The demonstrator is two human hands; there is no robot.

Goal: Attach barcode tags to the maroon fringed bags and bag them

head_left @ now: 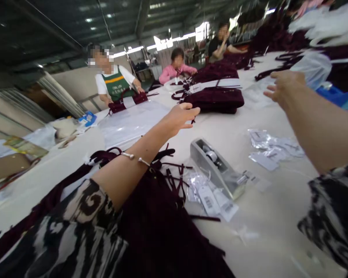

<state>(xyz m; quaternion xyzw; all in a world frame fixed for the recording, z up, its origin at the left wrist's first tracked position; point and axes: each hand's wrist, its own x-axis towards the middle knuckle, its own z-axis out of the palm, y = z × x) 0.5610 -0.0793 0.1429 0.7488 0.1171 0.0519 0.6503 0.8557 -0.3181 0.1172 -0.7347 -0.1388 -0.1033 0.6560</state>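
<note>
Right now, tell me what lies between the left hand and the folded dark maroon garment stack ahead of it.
In the head view, only bare white table separates the left hand from the folded dark maroon garment stack; the fingertips almost reach it.

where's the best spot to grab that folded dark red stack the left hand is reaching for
Probably the near long edge of the folded maroon stack, coming from the near side as the left hand does: it lies flat on the table, its layered thickness facing that hand.

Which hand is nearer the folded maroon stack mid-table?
Left. The left hand reaches out just short of the folded maroon stack, at its near left edge. The right hand hovers farther off to its right.
</note>
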